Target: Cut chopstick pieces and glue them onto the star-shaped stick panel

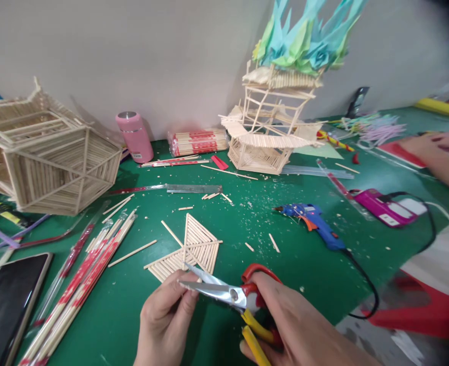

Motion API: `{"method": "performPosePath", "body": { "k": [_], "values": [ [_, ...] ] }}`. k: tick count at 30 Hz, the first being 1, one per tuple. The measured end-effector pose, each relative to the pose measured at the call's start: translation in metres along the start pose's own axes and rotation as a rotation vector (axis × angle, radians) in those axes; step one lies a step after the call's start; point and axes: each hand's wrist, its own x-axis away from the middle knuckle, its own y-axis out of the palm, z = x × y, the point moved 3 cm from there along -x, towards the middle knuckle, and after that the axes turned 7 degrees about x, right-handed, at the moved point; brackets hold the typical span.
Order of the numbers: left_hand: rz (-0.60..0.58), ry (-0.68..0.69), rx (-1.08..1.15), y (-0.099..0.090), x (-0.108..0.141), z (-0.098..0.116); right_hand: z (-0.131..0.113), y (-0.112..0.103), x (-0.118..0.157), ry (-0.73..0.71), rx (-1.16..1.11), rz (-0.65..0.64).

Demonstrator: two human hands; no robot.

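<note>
Right hand: gripped scissors, blades parted. Left hand: pinched a stick; fingertips beside blades risked a cut.

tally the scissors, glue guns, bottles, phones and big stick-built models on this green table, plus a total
scissors: 1
glue gun: 1
pink bottle: 1
phone: 1
big stick-built models: 2, the left model and the right model
total: 6
</note>
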Motion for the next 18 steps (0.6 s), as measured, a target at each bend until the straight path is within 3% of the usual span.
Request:
{"method": "performPosePath", "body": {
  "k": [8, 18],
  "values": [
    [0.021, -0.012, 0.037, 0.0002, -0.0008, 0.0006, 0.0027, 0.0028, 0.0003, -0.013, 0.025, 0.054],
    [-0.009, 0.018, 0.019, 0.0009, -0.0011, 0.0001, -0.0016, -0.0003, -0.001, 0.012, 0.014, -0.044]
  ]
}}
